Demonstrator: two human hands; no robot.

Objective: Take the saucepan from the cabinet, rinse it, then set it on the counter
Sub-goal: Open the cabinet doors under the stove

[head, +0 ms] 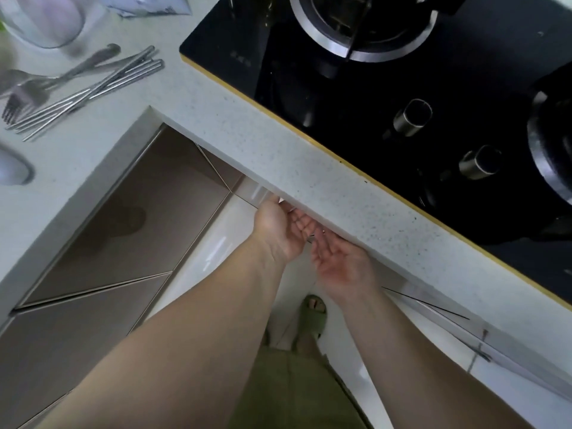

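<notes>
From the head view we see our left hand and right hand reaching palm-up under the counter edge below the hob. Our fingertips vanish beneath it, so we cannot tell what they grip. The saucepan is out of sight. 2 forks lie near chopsticks.
</notes>
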